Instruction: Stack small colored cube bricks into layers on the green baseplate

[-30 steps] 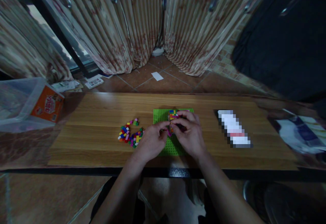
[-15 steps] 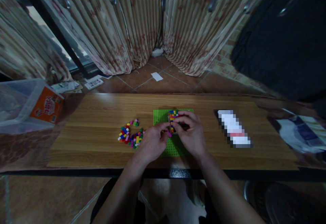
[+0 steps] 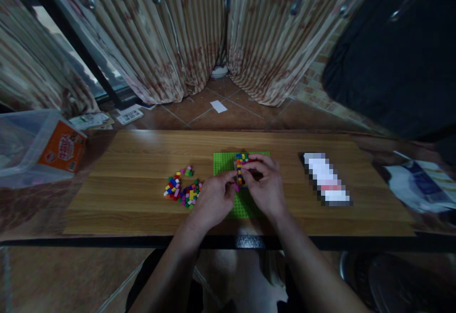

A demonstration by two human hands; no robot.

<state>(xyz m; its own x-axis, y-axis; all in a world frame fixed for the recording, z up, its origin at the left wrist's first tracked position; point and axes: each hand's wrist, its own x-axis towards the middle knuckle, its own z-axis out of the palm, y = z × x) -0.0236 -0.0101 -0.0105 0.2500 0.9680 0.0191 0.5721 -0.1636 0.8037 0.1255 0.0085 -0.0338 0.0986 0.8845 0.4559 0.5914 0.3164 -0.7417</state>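
Note:
A green studded baseplate (image 3: 221, 161) lies on the wooden table, carrying a small block built of multicoloured toy bricks (image 3: 242, 157). My right hand (image 3: 266, 184) curls round the right side of this build, fingers bent against it. From the left, my left hand (image 3: 214, 199) reaches in with thumb and forefinger closed at the build's near left edge. A magenta brick (image 3: 236, 187) shows at those fingertips, and the fingers partly hide it. Left of that hand lies a pile of loose toy bricks (image 3: 174, 188) in many colours, its right end hidden behind the hand.
A phone (image 3: 326, 180) with a blurred-out screen lies on the table (image 3: 366, 194) to the right. Beyond the left end stands a clear plastic bin (image 3: 33, 161) with an orange label. Plastic packaging (image 3: 420, 184) is at the far right. Curtains (image 3: 178, 42) hang behind.
The view has shifted very slightly. Both hands stay at the brick build, with the right fingers only a little moved.

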